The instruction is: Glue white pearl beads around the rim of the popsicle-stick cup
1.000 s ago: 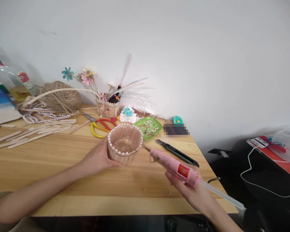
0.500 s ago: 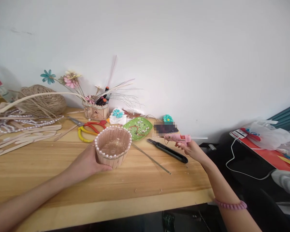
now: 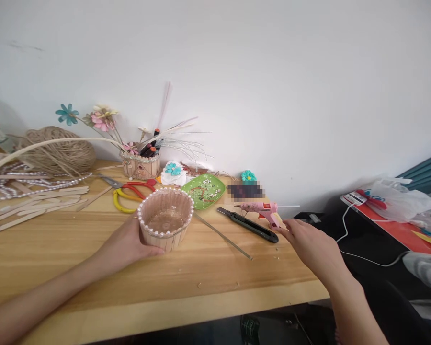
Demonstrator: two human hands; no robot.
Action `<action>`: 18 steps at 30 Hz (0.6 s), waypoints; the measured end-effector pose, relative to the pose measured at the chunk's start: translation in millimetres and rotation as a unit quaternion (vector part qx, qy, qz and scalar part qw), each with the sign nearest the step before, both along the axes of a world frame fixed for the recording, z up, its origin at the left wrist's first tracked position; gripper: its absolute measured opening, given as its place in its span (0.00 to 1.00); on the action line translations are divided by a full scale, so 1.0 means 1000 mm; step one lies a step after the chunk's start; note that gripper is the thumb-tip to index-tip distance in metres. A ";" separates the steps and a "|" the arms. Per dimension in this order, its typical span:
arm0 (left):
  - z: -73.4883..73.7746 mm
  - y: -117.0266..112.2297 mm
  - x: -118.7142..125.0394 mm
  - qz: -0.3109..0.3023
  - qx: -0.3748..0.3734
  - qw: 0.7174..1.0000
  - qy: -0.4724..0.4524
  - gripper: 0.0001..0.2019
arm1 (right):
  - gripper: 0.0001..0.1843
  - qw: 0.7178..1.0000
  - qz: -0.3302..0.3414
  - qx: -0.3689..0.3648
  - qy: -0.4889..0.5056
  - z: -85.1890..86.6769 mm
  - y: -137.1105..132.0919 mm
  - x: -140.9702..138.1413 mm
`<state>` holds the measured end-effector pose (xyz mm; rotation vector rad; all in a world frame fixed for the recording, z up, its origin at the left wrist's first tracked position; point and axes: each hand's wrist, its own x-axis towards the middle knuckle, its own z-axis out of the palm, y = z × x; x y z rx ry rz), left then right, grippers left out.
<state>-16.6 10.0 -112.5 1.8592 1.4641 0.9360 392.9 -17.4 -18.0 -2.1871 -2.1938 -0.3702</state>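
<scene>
My left hand (image 3: 126, 243) is wrapped round the side of a small round cup (image 3: 165, 218) made of wooden sticks, its rim edged with pearl beads, standing on the wooden table (image 3: 93, 268). The pink glue gun (image 3: 262, 209) stands on the table near the right edge, nozzle pointing left. My right hand (image 3: 309, 242) hovers just right of the gun's handle with its fingers loosely apart, holding nothing. A thin glue stick (image 3: 222, 235) lies on the table between cup and gun.
A black utility knife (image 3: 247, 224) lies in front of the glue gun. Red-and-yellow scissors (image 3: 129, 191), a green dish (image 3: 203, 190), a stick pot with paper flowers (image 3: 141, 164), twine ball (image 3: 59, 151), pearl strings and loose wooden sticks (image 3: 32, 203) fill the back left. A cabled phone (image 3: 355, 198) lies right.
My right hand carried the glue gun from in front of the cup to the table's right side, stood it down and let go. The left hand stayed on the cup.
</scene>
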 end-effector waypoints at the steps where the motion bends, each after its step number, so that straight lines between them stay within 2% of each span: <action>1: -0.001 0.001 0.000 -0.010 -0.003 1.000 0.004 0.42 | 0.16 1.000 0.012 0.015 -0.005 0.007 -0.004 -0.011; 4: -0.001 0.002 -0.001 -0.026 -0.012 1.000 0.010 0.40 | 0.16 0.987 0.118 0.023 0.103 0.024 0.011 -0.053; 5: -0.001 0.002 -0.001 -0.027 -0.012 1.000 0.006 0.40 | 0.15 0.982 0.137 0.001 0.129 0.027 0.024 -0.068; 7: 0.000 0.002 0.000 -0.027 -0.011 1.000 -0.005 0.41 | 0.14 0.981 0.148 -0.036 0.118 0.029 0.059 -0.094; 11: 0.003 0.000 0.002 -0.024 -0.012 0.999 -0.024 0.46 | 0.09 0.980 0.154 -0.085 0.091 0.016 0.133 -0.126; 13: 0.002 0.000 0.003 -0.025 -0.012 0.999 -0.027 0.48 | 0.12 0.979 0.157 -0.108 0.078 0.006 0.162 -0.135; 15: 0.000 0.000 0.003 -0.027 -0.008 0.999 -0.031 0.48 | 0.16 0.976 0.165 -0.124 0.068 -0.004 0.182 -0.142; 18: -0.002 0.001 0.002 -0.022 0.002 0.999 -0.036 0.48 | 0.17 0.972 0.178 -0.139 0.057 -0.017 0.197 -0.152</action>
